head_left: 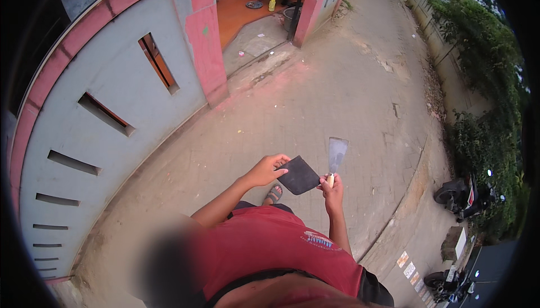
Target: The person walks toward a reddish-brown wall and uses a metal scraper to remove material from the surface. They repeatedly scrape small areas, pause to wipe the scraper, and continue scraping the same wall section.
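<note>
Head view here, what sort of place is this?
Most likely a residential lane: block paving runs past a grey-and-pink boundary wall with slot openings, and a dark motorcycle is parked by the greenery opposite.

The scraper [337, 153], right of the frame's middle, has a smooth grey metal blade with a dull sheen; its pale handle [331, 181] could be wood or plastic. The dark sheet [298, 176] near the centre is matt and thin, sandpaper or cloth, too small to tell. Below, the red shirt [253, 243] is soft, matt cloth with a printed patch. The sandal [273, 195] looks like matt rubber or plastic.

The paving [270, 117] is rough and dusty. At left, the wall [126, 38] is matt painted plaster, fairly smooth; the pillar [205, 43] has patchy paint. At top, the orange floor [236, 7] looks smooth.
</note>
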Tool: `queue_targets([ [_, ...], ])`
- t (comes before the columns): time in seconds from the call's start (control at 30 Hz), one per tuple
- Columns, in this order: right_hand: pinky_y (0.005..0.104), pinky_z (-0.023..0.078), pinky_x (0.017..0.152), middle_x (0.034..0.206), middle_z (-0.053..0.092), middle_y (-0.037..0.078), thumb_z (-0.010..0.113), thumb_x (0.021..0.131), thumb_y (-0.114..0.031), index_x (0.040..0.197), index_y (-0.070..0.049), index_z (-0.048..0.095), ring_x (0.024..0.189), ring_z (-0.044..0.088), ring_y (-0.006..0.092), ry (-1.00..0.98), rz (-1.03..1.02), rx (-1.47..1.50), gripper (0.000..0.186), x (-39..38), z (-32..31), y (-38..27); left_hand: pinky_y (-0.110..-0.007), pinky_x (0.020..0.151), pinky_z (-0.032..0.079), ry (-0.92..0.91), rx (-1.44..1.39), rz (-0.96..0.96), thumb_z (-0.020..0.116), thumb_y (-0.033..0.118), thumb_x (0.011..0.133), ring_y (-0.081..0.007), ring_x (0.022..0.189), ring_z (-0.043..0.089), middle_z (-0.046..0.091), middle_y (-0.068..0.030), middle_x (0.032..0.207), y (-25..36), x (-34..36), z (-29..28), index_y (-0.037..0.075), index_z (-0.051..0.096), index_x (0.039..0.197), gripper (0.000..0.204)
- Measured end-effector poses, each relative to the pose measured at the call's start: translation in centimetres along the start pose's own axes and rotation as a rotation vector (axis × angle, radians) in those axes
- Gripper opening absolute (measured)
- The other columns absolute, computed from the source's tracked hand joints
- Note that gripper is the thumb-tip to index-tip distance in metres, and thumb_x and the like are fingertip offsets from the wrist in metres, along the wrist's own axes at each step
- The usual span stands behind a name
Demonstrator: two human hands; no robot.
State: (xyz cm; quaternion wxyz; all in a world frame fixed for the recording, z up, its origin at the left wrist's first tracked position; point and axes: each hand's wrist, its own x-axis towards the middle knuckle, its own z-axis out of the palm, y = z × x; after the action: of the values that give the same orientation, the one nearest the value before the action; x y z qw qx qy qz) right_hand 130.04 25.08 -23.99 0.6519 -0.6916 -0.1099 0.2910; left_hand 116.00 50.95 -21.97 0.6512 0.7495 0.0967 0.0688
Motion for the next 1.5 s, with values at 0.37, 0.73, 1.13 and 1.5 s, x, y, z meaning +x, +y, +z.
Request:
queue_targets([
  [0.37, 0.0325, 0.051, 0.085, 0.099, 0.068, 0.004, 0.069, 0.096, -0.013, 0.108, -0.004, 0.058, 0.094, 0.064, 0.0153, -0.506, -0.277, -0.334, 0.018, 30.1, 13.8, -12.1, -0.026, 0.085, 0.052, 0.326, -0.266, -0.017, 0.07, -0.003, 0.09, -0.0099, 0.095, 0.065, 0.068, -0.0047, 0.103, -4.4, 15.8, -16.2, -0.002, 0.059, 0.121, 0.033],
  [0.73, 0.0277, 0.048, 0.066, 0.083, 0.059, 0.0, 0.057, 0.106, -0.023, 0.132, -0.002, 0.056, 0.069, 0.054, 0.0082, -0.137, 0.033, 0.264, 0.033, 54.8, 21.0, -13.6, -0.027, 0.092, 0.054, 0.092, -0.586, -0.003, 0.07, -0.004, 0.092, -0.0109, 0.102, 0.066, 0.065, -0.0065, 0.118, -8.2, 39.1, -36.3, 0.002, 0.056, 0.124, 0.036],
  [1.13, 0.0375, 0.05, 0.106, 0.14, 0.056, 0.013, 0.056, 0.105, -0.027, 0.143, -0.003, 0.047, 0.129, 0.055, 0.022, -0.416, -0.112, 0.442, 0.046, 77.9, 30.3, -13.0, -0.035, 0.108, 0.044, -0.178, -0.991, -0.242, 0.067, 0.002, 0.096, -0.0162, 0.124, 0.057, 0.06, -0.005, 0.131, -12.2, 65.4, -42.2, 0.007, 0.053, 0.132, 0.039],
  [1.5, 0.032, 0.058, 0.079, 0.117, 0.062, 0.01, 0.064, 0.101, -0.016, 0.131, -0.005, 0.053, 0.095, 0.068, 0.0203, -0.698, 0.403, 0.446, 0.034, 107.4, 38.8, -27.0, -0.029, 0.095, 0.05, 0.011, -0.717, 0.032, 0.073, 0.002, 0.093, -0.0093, 0.113, 0.059, 0.062, -0.0022, 0.119, -11.9, 85.5, -56.9, 0.004, 0.059, 0.128, 0.038],
])
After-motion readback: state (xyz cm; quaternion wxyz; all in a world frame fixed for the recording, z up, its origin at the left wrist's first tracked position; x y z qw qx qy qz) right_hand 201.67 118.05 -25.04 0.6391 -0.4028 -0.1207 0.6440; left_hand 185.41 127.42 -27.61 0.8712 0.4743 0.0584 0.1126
